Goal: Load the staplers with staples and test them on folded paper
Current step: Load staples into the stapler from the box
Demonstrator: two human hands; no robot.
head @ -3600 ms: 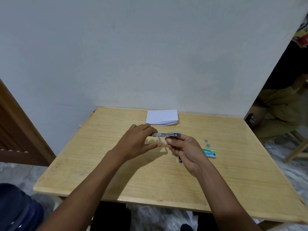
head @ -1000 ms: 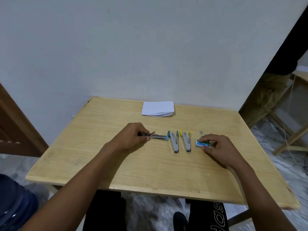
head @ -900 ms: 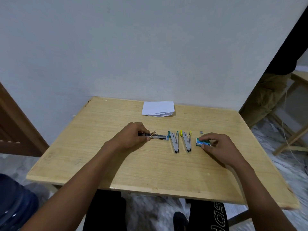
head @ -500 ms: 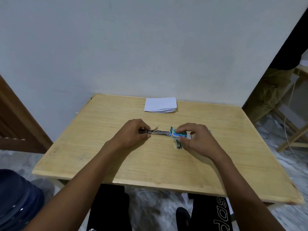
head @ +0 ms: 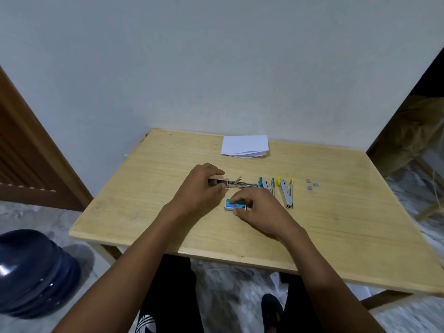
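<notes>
So the right hand (head: 259, 210) just dragged the staple box (head: 234, 205) over, fingers curled round it, just beside the opened stapler (head: 240, 185) the left hand (head: 199, 188) pinches against the table (head: 144, 212) (loading's next, I'd guess).

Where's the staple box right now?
Head view: the staple box lies mid-table, held by the right hand, just nearer the person than the opened stapler the left hand grips.
</notes>
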